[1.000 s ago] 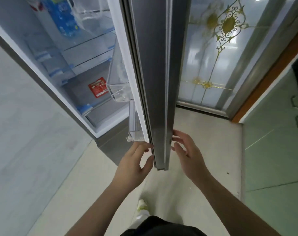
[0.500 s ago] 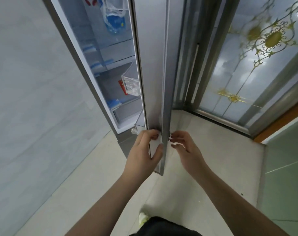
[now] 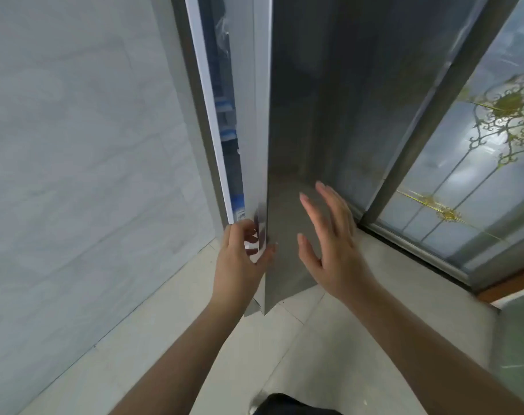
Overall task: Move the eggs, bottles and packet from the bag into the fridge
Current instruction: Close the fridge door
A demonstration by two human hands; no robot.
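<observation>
The grey fridge door (image 3: 299, 145) stands almost shut, leaving only a narrow gap (image 3: 227, 127) through which blue-edged shelves show. My left hand (image 3: 242, 259) curls its fingers round the door's lower edge, thumb on the outer face. My right hand (image 3: 329, 235) lies flat with straight fingers against the outer face of the door. Eggs, bottles, packet and bag are out of sight.
A pale tiled wall (image 3: 84, 175) runs along the left, close to the fridge. A glass door with gold ornament (image 3: 479, 163) stands at the right. Light floor tiles (image 3: 177, 339) lie underfoot.
The door has swung much further shut, so the fridge's inside has narrowed to a slit. My right hand has flattened onto the door's outer face. My left hand stays on the door edge.
</observation>
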